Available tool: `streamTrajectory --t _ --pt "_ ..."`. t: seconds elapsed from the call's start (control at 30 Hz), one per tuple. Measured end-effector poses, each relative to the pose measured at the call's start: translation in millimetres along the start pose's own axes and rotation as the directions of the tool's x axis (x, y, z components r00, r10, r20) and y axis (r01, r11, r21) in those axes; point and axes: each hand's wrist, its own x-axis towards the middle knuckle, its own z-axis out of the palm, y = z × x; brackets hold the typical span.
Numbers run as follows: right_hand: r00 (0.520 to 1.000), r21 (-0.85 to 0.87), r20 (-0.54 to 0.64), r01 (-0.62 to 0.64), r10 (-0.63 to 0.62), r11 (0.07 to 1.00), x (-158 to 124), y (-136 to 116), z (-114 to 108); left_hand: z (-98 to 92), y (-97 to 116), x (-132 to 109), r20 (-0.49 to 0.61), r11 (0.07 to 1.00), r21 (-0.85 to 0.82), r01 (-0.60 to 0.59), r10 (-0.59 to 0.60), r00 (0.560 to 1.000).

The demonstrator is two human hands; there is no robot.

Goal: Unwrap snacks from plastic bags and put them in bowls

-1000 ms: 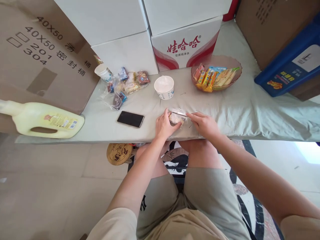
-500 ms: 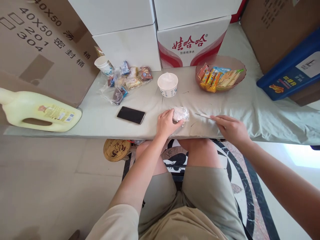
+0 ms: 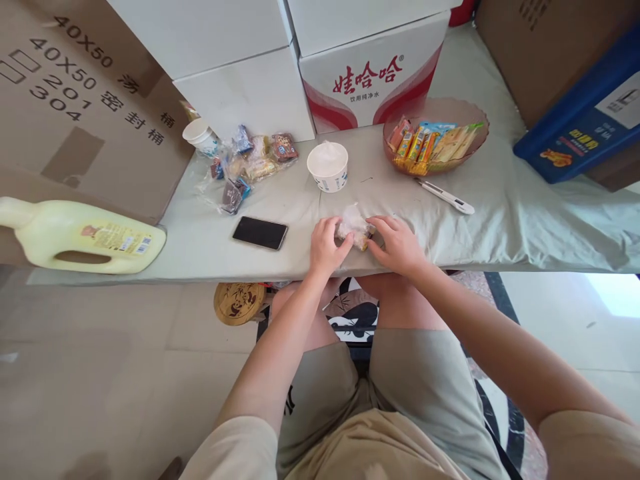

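A crumpled clear plastic wrap bundle (image 3: 354, 223) lies near the table's front edge, its contents hard to make out, with a bit of yellow and brown at its lower right. My left hand (image 3: 327, 245) grips its left side, thumb and fingers curved round it. From the right, my right hand (image 3: 397, 243) pinches the bundle's other side with thumb and fingertips. A white utility knife (image 3: 445, 196) rests on the cloth to the right, just in front of the snack bowl. Behind the bundle stands a white paper cup (image 3: 328, 170) with clear plastic inside.
A phone (image 3: 260, 233) lies left of my hands. Wrapped snacks (image 3: 255, 157) and another paper cup (image 3: 201, 138) are behind it. A pink bowl (image 3: 475, 150) holds snack packs. White boxes (image 3: 245, 100) line the back; a yellow jug (image 3: 90, 237) lies at the left.
My right hand has let go of the thin tool, and a knife now lies by the bowl. That hand has moved left onto the plastic bundle, which looks more bunched up.
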Motion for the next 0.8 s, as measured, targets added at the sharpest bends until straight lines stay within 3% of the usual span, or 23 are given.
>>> streamTrajectory --t 0.1,0.2,0.4,0.47,0.5,0.57,0.63,0.7,0.8 --pt "1.000 0.064 0.011 -0.003 0.002 0.998 2 2 6 0.5 -5 1 0.012 0.977 -0.133 0.169 -0.169 0.986" --pt "1.000 0.107 0.012 -0.030 0.029 0.994 1 8 7 0.6 -12 4 -0.038 0.881 -0.351 0.318 -0.353 0.935" --pt "0.978 0.282 -0.118 -0.131 0.170 0.950 -3 16 8 -0.1 -15 8 -0.036 0.770 -0.505 0.391 -0.471 0.881" --pt "0.931 0.388 -0.205 -0.205 0.301 0.899 -2 22 10 -0.1 -13 8 -0.044 0.757 -0.531 0.382 -0.474 0.879" --pt "0.886 0.460 -0.243 -0.253 0.395 0.851 0 26 11 -0.4 -12 8 -0.041 0.754 -0.538 0.378 -0.472 0.881" --pt "0.765 0.640 -0.262 -0.319 0.589 0.699 4 33 12 -1.8 -10 8 -0.036 0.752 -0.533 0.388 -0.479 0.877" --pt "0.684 0.789 -0.215 -0.300 0.697 0.537 8 38 10 -4.9 -7 9 -0.052 0.771 -0.500 0.394 -0.481 0.875" --pt "0.699 0.823 -0.191 -0.269 0.690 0.500 9 39 3 -8.8 -5 10 -0.058 0.845 -0.416 0.337 -0.395 0.917" --pt "0.833 0.653 -0.190 -0.288 0.520 0.700 6 32 -12 -13.4 -2 10 0.047 0.973 -0.181 0.142 -0.136 0.990"
